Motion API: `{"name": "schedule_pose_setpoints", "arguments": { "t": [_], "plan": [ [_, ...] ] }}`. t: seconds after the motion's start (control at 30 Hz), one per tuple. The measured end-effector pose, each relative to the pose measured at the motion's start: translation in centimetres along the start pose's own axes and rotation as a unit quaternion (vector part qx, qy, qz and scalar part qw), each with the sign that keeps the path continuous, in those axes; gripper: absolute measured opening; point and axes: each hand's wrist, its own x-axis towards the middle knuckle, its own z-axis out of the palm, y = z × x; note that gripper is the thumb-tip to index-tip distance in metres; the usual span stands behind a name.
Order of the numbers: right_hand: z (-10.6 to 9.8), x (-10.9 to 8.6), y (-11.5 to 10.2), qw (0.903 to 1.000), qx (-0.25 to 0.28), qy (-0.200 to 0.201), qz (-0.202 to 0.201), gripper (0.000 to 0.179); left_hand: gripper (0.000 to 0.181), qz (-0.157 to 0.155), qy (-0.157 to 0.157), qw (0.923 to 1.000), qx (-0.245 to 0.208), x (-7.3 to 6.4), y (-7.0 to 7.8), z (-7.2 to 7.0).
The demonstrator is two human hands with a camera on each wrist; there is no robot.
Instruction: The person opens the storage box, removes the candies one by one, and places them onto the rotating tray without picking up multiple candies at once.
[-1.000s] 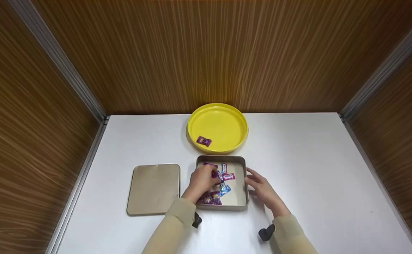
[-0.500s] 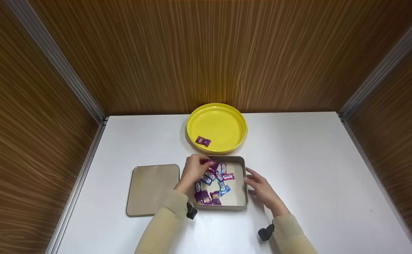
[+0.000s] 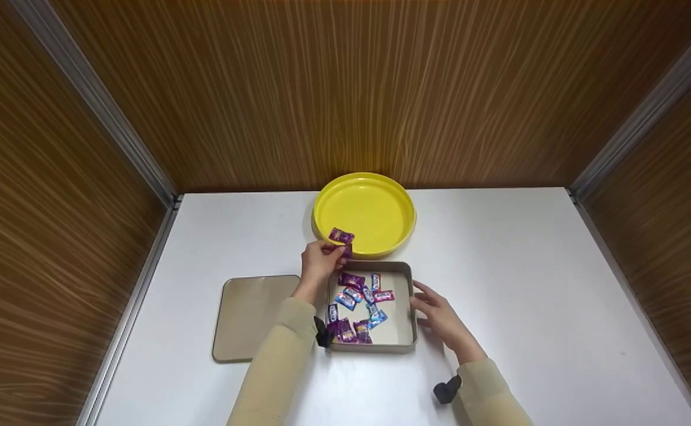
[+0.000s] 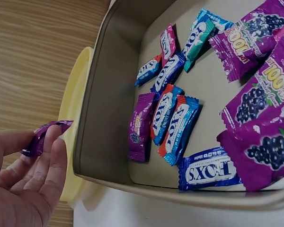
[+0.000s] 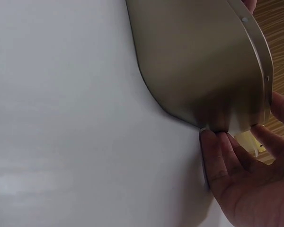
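Observation:
My left hand (image 3: 317, 264) pinches a purple-wrapped candy (image 4: 43, 137) between thumb and fingers, over the near-left rim of a round yellow tray (image 3: 375, 214). Another purple candy (image 3: 341, 236) lies inside that tray. Just below is a square, gold-coloured tin (image 3: 397, 328) without its lid. It holds several purple grape candies (image 4: 270, 78) and several small Fox's candies (image 4: 209, 170) in blue, teal and pink wrappers. With fingertips against the tin's right wall, my right hand (image 3: 443, 319) rests beside it. The right wrist view shows the fingers (image 5: 213, 156) touching that wall's lower part.
The flat tin lid (image 3: 254, 319) lies on the white table (image 3: 529, 284), left of the tin and partly under my left forearm. Wood-grain panels (image 3: 345, 89) stand behind the table and along both sides. The yellow tray sits near the back panel.
My left hand has lifted a purple candy from the tin and carried it up and away to the tray's near rim. My right hand has stayed at the tin's side.

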Motion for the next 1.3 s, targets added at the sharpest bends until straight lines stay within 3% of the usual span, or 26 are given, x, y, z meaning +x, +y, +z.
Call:
{"name": "schedule_pose_setpoints", "arguments": {
  "t": [0.33,0.57,0.7,1.0,1.13,1.3],
  "plan": [
    [-0.1,-0.1,0.2,1.0,0.005,0.003,-0.004,0.055,0.027,-0.034,0.027,0.9963,-0.074,0.9,0.5,0.9],
    [0.0,0.1,0.3,1.0,0.006,-0.002,0.001,0.055,0.048,-0.01,-0.031,0.9965,-0.077,1.4,-0.1,1.1],
    [0.0,0.1,0.3,1.0,0.002,-0.001,0.001,0.055,0.053,0.013,-0.056,0.9973,-0.046,1.3,-0.3,1.0],
    [0.1,0.1,0.3,1.0,0.001,0.003,0.0,0.055,0.047,0.063,-0.064,0.9945,0.055,-0.5,0.6,0.4],
    [0.0,0.2,0.2,1.0,0.0,-0.001,0.0,0.055,0.043,0.083,-0.093,0.9864,0.108,-1.6,0.7,0.0],
    [0.1,0.0,0.0,1.0,0.004,-0.006,0.003,0.056,0.039,0.097,-0.132,0.9684,0.188,-3.3,0.9,-0.3]
  ]
}}
